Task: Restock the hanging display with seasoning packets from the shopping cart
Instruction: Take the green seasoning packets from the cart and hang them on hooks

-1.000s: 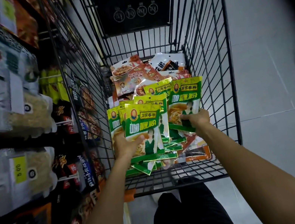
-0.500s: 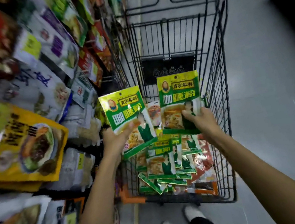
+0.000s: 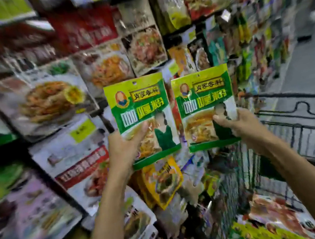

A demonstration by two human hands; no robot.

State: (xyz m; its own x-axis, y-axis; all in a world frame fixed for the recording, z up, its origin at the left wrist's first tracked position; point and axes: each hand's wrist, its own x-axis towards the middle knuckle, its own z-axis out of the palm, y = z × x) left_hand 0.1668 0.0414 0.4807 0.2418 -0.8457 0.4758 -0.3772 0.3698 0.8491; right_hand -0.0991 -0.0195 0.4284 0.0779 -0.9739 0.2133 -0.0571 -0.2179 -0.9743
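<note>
Lifted up — left packet (image 3: 140,109) and right packet (image 3: 203,98), glossy green, before display (image 3: 104,120).

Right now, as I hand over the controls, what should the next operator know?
Left grip: holds the first green packet by its lower left, upright.
Right grip: holds the second green packet by its lower right, upright, beside the first and apart from it.
Both are held up before the hanging display. The view is blurred, so no free hook can be made out.
Done: two packets are out of the shopping cart.
Left: hang both, then take the remaining packets from the cart.
</note>
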